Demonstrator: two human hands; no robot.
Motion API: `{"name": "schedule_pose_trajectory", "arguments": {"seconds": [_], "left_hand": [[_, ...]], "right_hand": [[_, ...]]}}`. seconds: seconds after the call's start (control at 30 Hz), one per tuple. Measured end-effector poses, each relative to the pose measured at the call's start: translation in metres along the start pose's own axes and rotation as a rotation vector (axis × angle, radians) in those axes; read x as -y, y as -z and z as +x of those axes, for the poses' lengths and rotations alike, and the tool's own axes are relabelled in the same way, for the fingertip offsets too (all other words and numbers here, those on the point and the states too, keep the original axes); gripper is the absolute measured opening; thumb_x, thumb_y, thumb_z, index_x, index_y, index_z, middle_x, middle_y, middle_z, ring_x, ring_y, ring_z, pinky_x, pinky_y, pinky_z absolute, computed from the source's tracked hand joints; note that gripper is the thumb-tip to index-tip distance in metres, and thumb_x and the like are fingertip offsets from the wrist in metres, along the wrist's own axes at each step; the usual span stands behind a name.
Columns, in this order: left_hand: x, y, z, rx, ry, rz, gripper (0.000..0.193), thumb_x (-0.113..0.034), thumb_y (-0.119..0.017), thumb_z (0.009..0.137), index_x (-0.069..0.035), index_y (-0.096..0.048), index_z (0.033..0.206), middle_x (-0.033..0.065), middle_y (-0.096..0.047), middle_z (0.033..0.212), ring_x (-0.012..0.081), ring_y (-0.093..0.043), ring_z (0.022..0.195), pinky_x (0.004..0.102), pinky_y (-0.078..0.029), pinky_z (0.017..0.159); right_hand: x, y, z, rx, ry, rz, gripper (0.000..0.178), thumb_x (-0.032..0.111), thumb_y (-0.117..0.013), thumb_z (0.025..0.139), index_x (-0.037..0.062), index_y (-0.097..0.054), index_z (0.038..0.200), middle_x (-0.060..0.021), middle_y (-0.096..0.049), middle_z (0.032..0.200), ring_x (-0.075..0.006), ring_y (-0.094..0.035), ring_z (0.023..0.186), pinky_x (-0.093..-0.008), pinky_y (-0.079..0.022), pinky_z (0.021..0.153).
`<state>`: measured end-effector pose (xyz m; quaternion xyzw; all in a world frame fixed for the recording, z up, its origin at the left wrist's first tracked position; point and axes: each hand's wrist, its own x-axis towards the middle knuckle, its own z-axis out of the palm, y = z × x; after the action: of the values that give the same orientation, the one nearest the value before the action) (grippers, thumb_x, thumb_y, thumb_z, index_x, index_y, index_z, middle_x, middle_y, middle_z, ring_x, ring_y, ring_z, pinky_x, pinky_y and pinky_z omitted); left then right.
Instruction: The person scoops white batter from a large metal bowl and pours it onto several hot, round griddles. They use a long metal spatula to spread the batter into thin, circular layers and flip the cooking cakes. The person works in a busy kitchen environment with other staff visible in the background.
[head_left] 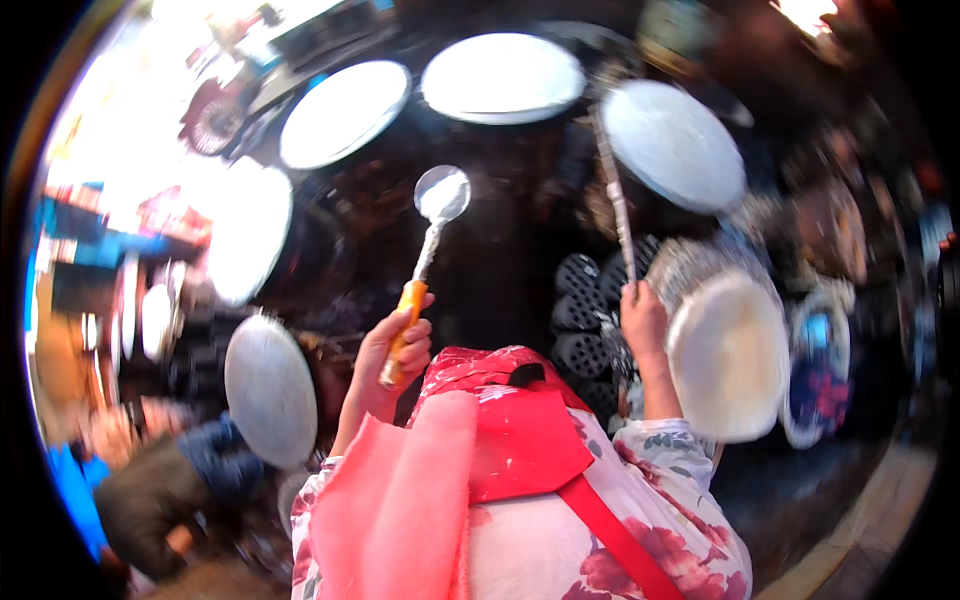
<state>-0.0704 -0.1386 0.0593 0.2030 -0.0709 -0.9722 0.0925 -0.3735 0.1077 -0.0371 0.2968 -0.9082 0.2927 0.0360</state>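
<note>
My left hand (398, 350) is closed around the orange handle of a ladle (443, 196). The ladle points away from me, and white matter, dry or wet I cannot tell, sits in its round bowl and coats its shaft. My right hand (643, 315) grips a long thin stick (613, 180) that reaches forward to the edge of a white round disc (672, 145). Beside that hand, on its right, stands a larger cream-coloured round disc (727, 358). Much of the picture is smeared by motion.
More pale round discs ring a dark middle: one at the far centre (503, 78), one far left (345, 113), one near left (270, 390). Dark oval pieces with holes (580, 310) lie left of my right hand. A bent-over person (160, 490) is at lower left.
</note>
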Motion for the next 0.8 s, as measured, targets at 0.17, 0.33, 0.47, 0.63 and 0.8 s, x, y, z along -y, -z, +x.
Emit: {"name": "schedule_pose_trajectory", "arguments": {"seconds": [0.17, 0.33, 0.47, 0.63, 0.8], "left_hand": [[0.049, 0.022, -0.044, -0.438, -0.483, 0.431, 0.044, -0.016, -0.053, 0.091, -0.010, -0.037, 0.131, 0.0031, -0.044, 0.072, 0.0075, -0.041, 0.051, 0.0204, -0.035, 0.046], [0.135, 0.041, -0.109, -0.453, -0.759, 0.047, 0.043, -0.020, -0.050, 0.093, -0.009, -0.036, 0.132, 0.0008, -0.040, 0.070, 0.0065, -0.039, 0.046, 0.0194, -0.035, 0.043], [0.224, 0.061, -0.143, -0.622, -1.097, -0.207, 0.038, -0.027, -0.045, 0.096, -0.007, -0.040, 0.128, -0.0012, -0.039, 0.066, 0.0047, -0.035, 0.041, 0.0193, -0.033, 0.038], [0.295, 0.125, -0.181, -1.207, -1.079, -0.359, 0.031, -0.033, -0.048, 0.095, -0.010, -0.047, 0.115, -0.0021, -0.040, 0.061, 0.0055, -0.036, 0.043, 0.0219, -0.033, 0.039], [0.282, 0.249, -0.238, -1.697, -0.637, 0.005, 0.032, -0.033, -0.055, 0.091, -0.010, -0.047, 0.112, 0.0039, -0.052, 0.067, 0.0131, -0.050, 0.046, 0.0298, -0.041, 0.040]], "right_hand": [[0.035, -0.095, 0.027, 0.552, 0.305, 0.068, 0.027, 0.030, -0.053, 0.088, 0.0035, -0.053, 0.081, -0.0236, -0.060, 0.075, -0.0441, -0.057, 0.075, -0.0520, -0.043, 0.064], [0.018, -0.152, 0.025, 1.036, 0.535, -0.151, 0.030, 0.031, -0.052, 0.088, 0.0023, -0.057, 0.083, -0.0245, -0.062, 0.081, -0.0427, -0.060, 0.083, -0.0497, -0.047, 0.072], [0.028, -0.171, 0.031, 1.214, 0.837, -0.292, 0.031, 0.032, -0.051, 0.089, 0.0028, -0.058, 0.081, -0.0225, -0.063, 0.082, -0.0397, -0.061, 0.083, -0.0483, -0.047, 0.073], [0.036, -0.195, 0.032, 1.300, 1.151, -0.332, 0.029, 0.031, -0.053, 0.088, 0.0042, -0.060, 0.081, -0.0184, -0.064, 0.081, -0.0361, -0.062, 0.081, -0.0456, -0.048, 0.070], [0.083, -0.197, 0.016, 1.275, 1.304, -0.393, 0.025, 0.030, -0.055, 0.087, 0.0055, -0.061, 0.081, -0.0163, -0.064, 0.079, -0.0340, -0.062, 0.079, -0.0443, -0.049, 0.068]]}}
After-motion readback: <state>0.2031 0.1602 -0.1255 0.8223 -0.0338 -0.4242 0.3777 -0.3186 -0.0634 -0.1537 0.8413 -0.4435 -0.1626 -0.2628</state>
